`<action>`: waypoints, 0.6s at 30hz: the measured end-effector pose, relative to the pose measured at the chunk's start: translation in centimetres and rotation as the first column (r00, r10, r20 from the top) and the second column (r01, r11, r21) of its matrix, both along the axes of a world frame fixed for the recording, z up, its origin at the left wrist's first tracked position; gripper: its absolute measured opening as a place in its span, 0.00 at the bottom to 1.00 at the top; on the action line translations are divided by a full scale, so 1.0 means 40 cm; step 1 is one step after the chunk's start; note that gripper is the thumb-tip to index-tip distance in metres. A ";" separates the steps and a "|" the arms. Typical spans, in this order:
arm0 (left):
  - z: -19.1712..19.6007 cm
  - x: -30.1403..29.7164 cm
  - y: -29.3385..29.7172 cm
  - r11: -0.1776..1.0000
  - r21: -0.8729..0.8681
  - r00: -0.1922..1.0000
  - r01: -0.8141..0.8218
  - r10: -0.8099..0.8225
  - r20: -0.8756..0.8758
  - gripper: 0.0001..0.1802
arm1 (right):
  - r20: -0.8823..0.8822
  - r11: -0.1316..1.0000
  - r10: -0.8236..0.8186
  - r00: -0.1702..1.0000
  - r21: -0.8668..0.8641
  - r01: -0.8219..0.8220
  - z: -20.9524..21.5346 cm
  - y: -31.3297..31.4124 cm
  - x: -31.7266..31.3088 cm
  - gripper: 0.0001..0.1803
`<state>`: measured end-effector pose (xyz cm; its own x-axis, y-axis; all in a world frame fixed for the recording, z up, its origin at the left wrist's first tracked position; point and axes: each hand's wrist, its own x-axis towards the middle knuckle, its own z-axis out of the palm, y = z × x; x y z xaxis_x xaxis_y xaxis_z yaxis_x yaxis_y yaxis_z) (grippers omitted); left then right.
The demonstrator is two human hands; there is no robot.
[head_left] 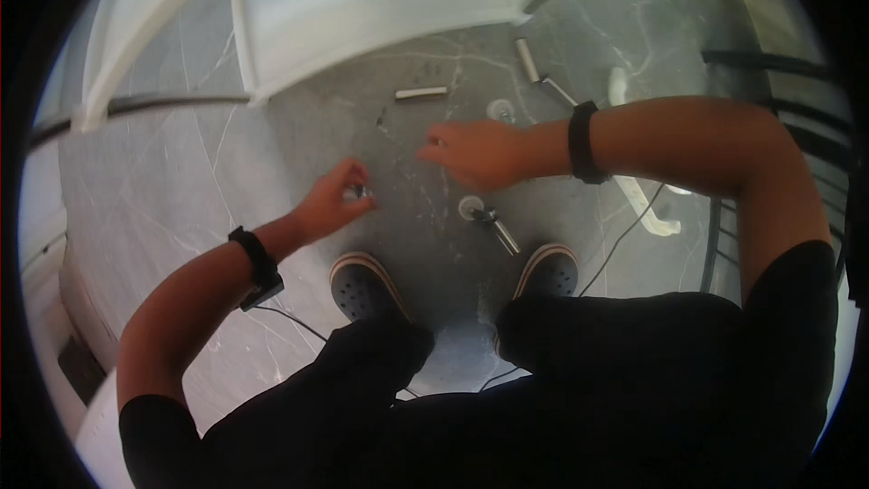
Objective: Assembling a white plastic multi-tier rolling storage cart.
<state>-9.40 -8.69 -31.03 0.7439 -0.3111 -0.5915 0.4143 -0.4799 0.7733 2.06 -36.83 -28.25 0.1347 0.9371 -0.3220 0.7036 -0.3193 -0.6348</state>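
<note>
My left hand (pixel 333 202) hovers above the grey floor, left of the middle. Its thumb and fingers curl around a small shiny piece (pixel 360 191), partly dark, whose kind I cannot make out. Across from it, my right hand (pixel 478 154) is held palm down with fingers closed; a tiny pale spot shows at the fingertips, too small to name. Below the right hand lies a clear round disc (pixel 470 207) beside a dark-ended metal rod (pixel 504 234). Another pale round disc (pixel 500 110) rests just beyond my right wrist.
A short metal tube (pixel 421 92) lies ahead, with another tube (pixel 527 61) farther right. A white framed panel (pixel 371 0) stands at the far side. White curved pieces (pixel 650 210) lie under my right forearm, near a black rack (pixel 760 60). Thin cables run from both wristbands.
</note>
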 end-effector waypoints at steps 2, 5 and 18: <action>-0.015 -0.028 0.005 0.998 0.032 0.990 -0.060 0.064 -0.127 0.15 | 0.044 0.999 -0.030 0.999 -0.018 0.031 -0.030 0.036 -0.014 0.24; -0.024 -0.036 0.060 0.972 -0.057 0.951 -0.229 0.211 -0.228 0.13 | 0.202 0.992 -0.038 0.979 0.127 0.012 -0.061 0.110 0.025 0.21; -0.014 -0.106 0.143 0.762 -0.198 0.742 -0.616 0.477 -0.471 0.08 | 0.253 0.948 -0.264 0.931 0.247 0.201 -0.242 0.172 0.095 0.14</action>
